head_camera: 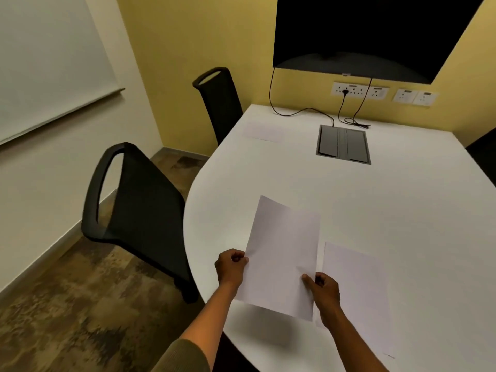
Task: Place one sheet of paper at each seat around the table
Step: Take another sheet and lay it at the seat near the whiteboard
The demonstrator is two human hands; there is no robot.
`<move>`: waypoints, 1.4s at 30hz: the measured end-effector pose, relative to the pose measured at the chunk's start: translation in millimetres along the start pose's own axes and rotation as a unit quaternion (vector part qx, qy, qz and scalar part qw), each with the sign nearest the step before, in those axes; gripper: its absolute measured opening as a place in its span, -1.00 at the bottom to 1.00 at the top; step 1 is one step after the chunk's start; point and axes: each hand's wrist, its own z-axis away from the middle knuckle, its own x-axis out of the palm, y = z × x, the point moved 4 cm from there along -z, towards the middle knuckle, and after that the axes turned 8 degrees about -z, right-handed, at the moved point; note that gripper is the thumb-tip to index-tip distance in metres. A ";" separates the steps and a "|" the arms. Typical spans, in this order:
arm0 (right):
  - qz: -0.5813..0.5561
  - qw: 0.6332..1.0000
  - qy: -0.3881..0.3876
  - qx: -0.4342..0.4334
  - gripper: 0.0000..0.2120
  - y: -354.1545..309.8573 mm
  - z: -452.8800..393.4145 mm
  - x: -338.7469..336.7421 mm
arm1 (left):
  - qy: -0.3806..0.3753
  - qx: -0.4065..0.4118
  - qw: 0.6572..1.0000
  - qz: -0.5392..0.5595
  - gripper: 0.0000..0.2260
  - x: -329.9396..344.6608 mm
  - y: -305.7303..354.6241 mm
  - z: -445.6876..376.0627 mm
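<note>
Both hands hold white paper [281, 253] just above the near end of the white table [349, 194]. My left hand [230, 267] pinches its left edge and my right hand [323, 292] pinches its lower right edge. The held paper looks like two overlapping sheets, fanned apart at the top. Another sheet [357, 294] lies flat on the table to the right of my hands. A faint sheet [263, 132] lies at the far left, in front of the far black chair [220, 103]. A near black chair [134, 210] stands at the table's left side.
A grey cable box [343, 144] is set into the table's far middle, with black cables [303, 111] running to wall sockets [359, 90]. A black screen [370, 33] hangs above. A whiteboard [48, 60] is on the left wall. A dark chair edge [483, 157] shows at the right.
</note>
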 end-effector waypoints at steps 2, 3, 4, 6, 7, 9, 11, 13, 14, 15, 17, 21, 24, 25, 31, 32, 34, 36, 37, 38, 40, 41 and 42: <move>-0.006 1.000 0.004 0.003 -0.88 -0.9 12.3 17.6 | -0.010 0.013 1.000 0.004 -0.93 -19.3 -1.6 -10.0; -0.013 1.000 0.005 0.005 -0.87 -1.2 18.4 27.5 | -0.016 0.019 1.000 0.004 -0.93 -30.0 -2.7 -15.2; -0.022 1.000 0.004 0.007 -0.86 -1.8 24.6 37.0 | -0.022 0.024 0.999 0.002 -0.94 -39.7 -4.5 -20.0; -0.040 0.999 0.001 0.010 -0.86 -2.2 36.5 52.3 | -0.029 0.026 0.999 -0.002 -0.95 -55.1 -9.2 -27.6; -0.043 0.999 0.000 0.010 -0.87 -2.4 41.5 59.0 | -0.030 0.026 0.999 0.000 -0.95 -61.7 -11.8 -31.6; -0.043 0.999 -0.002 0.009 -0.86 -4.4 48.2 71.4 | -0.034 0.027 0.999 0.006 -0.95 -72.4 -16.0 -40.6; -0.038 0.999 -0.002 0.007 -0.86 -7.8 49.5 80.8 | -0.034 0.031 0.999 0.009 -0.95 -78.8 -16.2 -49.5; -0.037 0.999 -0.003 0.006 -0.86 -12.9 46.5 88.0 | -0.035 0.034 0.999 0.013 -0.94 -81.9 -15.0 -57.9; -0.036 0.999 -0.003 0.006 -0.86 -15.3 43.3 91.1 | -0.036 0.035 0.999 0.013 -0.94 -82.2 -14.3 -61.9; -0.036 0.999 -0.002 0.005 -0.87 -17.2 39.5 93.9 | -0.036 0.035 0.999 0.013 -0.94 -82.0 -13.4 -66.1; -0.035 0.999 -0.003 0.004 -0.87 -20.3 31.2 100.4 | -0.036 0.036 0.999 0.012 -0.94 -81.8 -11.2 -74.6; -0.038 0.999 -0.014 0.010 -0.86 -23.8 5.3 115.5 | -0.031 0.036 0.999 -0.003 -0.93 -80.9 -3.7 -98.1; -0.046 0.998 -0.030 0.018 -0.88 -28.3 -21.3 128.6 | -0.024 0.035 0.999 -0.017 -0.95 -79.7 5.8 -122.8; -0.051 0.998 -0.034 0.023 -0.88 -29.2 -30.1 133.1 | -0.023 0.037 0.999 -0.024 -0.96 -78.7 9.9 -132.8; -0.076 0.993 -0.066 0.056 -0.83 -28.6 -69.4 155.4 | -0.016 0.059 0.996 -0.072 -0.95 -69.1 37.3 -178.8; -0.078 0.993 -0.068 0.061 -0.84 -28.5 -72.9 158.2 | -0.015 0.060 0.995 -0.079 -0.94 -67.2 39.8 -184.3; -0.078 0.992 -0.069 0.067 -0.85 -28.0 -80.3 161.6 | -0.018 0.058 0.994 -0.088 -0.95 -61.3 42.7 -194.7; -0.078 0.992 -0.071 0.071 -0.86 -29.8 -88.0 164.4 | -0.023 0.053 0.993 -0.100 -0.93 -56.0 45.4 -203.9; -0.077 0.992 -0.072 0.076 -0.87 -30.4 -92.4 166.2 | -0.025 0.052 0.993 -0.105 -0.91 -53.6 47.0 -209.7; -0.075 0.991 -0.073 0.081 -0.87 -30.4 -96.7 168.1 | -0.026 0.051 0.992 -0.110 -0.91 -51.6 48.1 -215.5; -0.073 0.991 -0.069 0.092 -0.87 -28.3 -104.2 171.7 | -0.029 0.053 0.990 -0.125 -0.90 -47.1 49.4 -227.4; -0.075 0.990 -0.066 0.096 -0.85 -27.6 -106.2 174.1 | -0.031 0.055 0.989 -0.130 -0.90 -46.0 50.3 -232.1; -0.079 0.990 -0.064 0.101 -0.84 -26.3 -109.0 176.2 | -0.035 0.058 0.989 -0.134 -0.90 -43.9 51.6 -237.5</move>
